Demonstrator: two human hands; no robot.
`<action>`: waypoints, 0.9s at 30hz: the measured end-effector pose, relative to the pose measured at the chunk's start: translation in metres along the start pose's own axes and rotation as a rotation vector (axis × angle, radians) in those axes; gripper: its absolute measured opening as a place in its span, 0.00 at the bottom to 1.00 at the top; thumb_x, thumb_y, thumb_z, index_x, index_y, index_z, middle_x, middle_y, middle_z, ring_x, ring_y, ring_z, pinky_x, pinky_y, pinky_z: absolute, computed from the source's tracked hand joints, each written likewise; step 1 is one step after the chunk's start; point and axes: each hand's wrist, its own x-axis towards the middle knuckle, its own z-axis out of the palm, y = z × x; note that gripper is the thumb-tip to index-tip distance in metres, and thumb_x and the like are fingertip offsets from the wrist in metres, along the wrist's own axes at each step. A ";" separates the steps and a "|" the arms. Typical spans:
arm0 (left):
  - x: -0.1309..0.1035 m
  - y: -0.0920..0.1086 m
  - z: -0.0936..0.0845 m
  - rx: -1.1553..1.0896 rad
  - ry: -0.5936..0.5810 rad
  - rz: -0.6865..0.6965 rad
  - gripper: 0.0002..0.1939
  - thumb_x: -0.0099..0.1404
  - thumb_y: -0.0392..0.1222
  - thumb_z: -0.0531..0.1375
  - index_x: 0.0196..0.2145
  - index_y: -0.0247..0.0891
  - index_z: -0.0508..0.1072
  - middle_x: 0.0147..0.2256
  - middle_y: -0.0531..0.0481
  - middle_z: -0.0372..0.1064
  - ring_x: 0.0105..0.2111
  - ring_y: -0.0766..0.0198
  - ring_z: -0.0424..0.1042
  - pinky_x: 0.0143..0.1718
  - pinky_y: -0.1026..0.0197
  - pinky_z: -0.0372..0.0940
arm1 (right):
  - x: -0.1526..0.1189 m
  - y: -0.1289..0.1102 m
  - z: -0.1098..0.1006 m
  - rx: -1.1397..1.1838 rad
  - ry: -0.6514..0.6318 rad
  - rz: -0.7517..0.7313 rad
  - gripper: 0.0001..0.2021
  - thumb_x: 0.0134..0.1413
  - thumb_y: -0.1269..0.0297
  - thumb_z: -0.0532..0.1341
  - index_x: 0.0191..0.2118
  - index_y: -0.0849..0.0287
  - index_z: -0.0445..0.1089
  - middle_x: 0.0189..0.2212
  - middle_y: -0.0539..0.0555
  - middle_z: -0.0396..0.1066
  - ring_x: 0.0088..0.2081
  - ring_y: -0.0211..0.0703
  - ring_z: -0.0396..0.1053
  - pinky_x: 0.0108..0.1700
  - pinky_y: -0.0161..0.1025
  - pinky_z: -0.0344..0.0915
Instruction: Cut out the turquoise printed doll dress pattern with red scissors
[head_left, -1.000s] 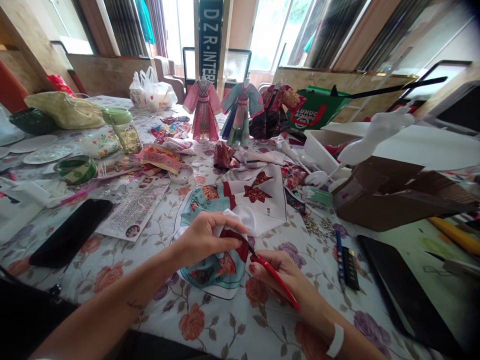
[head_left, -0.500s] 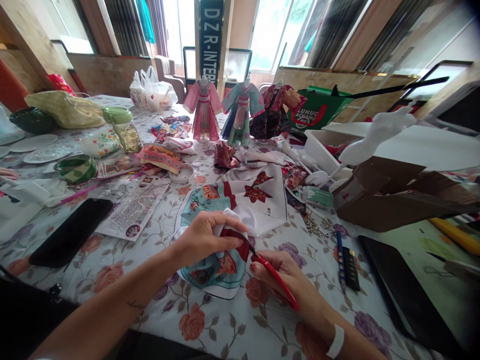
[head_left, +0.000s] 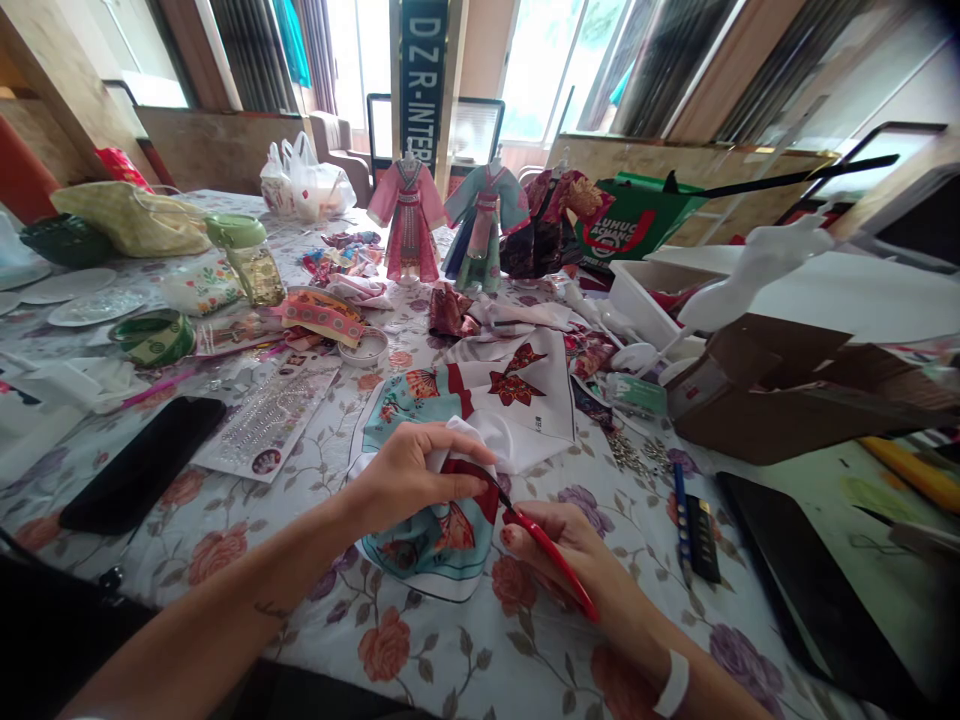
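A printed cloth [head_left: 412, 400] in pale blue, dark red and white lies on the flowered tablecloth in front of me. My left hand [head_left: 412, 470] is closed on a bunched-up part of it, thumb and fingers pinching near a dark red strip. My right hand [head_left: 570, 555] is wrapped round the handles of red-handled scissors [head_left: 559, 560]. Their dark blades reach up to the left and touch the cloth beside my left fingertips; the tips are partly hidden in the folds.
Left of the cloth lie a black phone [head_left: 142, 462] and a sheet of stick-on gems [head_left: 270, 415]. A pencil [head_left: 682, 520], a black tablet [head_left: 810, 590] and an open cardboard box [head_left: 750, 400] are on the right. Small dressed mannequins [head_left: 409, 220] stand behind, near a lidded jar [head_left: 251, 262].
Both hands, the cloth and the scissors hold nearly the same place. At the far left edge, another person's fingertips have gone out of view.
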 end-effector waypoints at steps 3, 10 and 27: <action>0.000 0.000 0.000 -0.004 0.002 0.002 0.12 0.52 0.39 0.68 0.36 0.36 0.80 0.33 0.49 0.72 0.28 0.67 0.66 0.26 0.67 0.60 | 0.001 0.000 0.000 0.009 0.014 0.015 0.26 0.49 0.42 0.61 0.16 0.58 0.59 0.10 0.47 0.60 0.13 0.30 0.49 0.16 0.33 0.40; 0.000 -0.002 -0.001 0.006 0.001 -0.010 0.12 0.52 0.41 0.68 0.36 0.37 0.80 0.31 0.50 0.70 0.27 0.68 0.65 0.24 0.67 0.59 | 0.000 -0.001 0.001 0.012 0.025 0.014 0.26 0.48 0.43 0.62 0.16 0.57 0.55 0.09 0.44 0.55 0.13 0.30 0.47 0.17 0.33 0.41; 0.004 -0.002 -0.004 -0.028 0.020 0.027 0.08 0.55 0.38 0.66 0.34 0.35 0.81 0.28 0.50 0.72 0.22 0.71 0.61 0.21 0.67 0.55 | -0.001 -0.002 0.000 -0.022 0.077 0.030 0.26 0.49 0.44 0.62 0.16 0.57 0.53 0.10 0.43 0.52 0.14 0.30 0.46 0.17 0.34 0.40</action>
